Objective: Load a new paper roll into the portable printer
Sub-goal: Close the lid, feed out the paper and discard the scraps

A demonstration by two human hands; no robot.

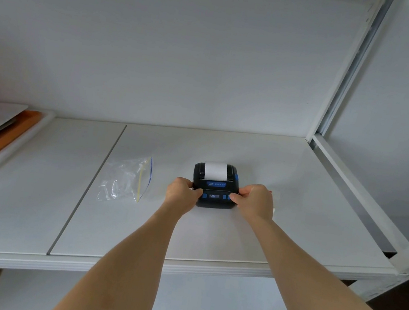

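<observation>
A small black portable printer [216, 184] with blue buttons sits on the white shelf [238, 239], right of centre. A strip of white paper [214, 171] lies over its top, coming out toward the back. My left hand [182, 191] grips the printer's left side, thumb on the front panel. My right hand [255, 201] grips its right side, fingertips pressing near the blue buttons. The printer's lid looks closed. A small red and white thing peeks out behind my right hand; I cannot tell what it is.
An empty clear zip bag [126, 179] with a yellow and blue seal lies left of the printer. A white tray [0, 148] with an orange folder and papers sits at the far left. A white metal shelf post [352, 78] rises at the right.
</observation>
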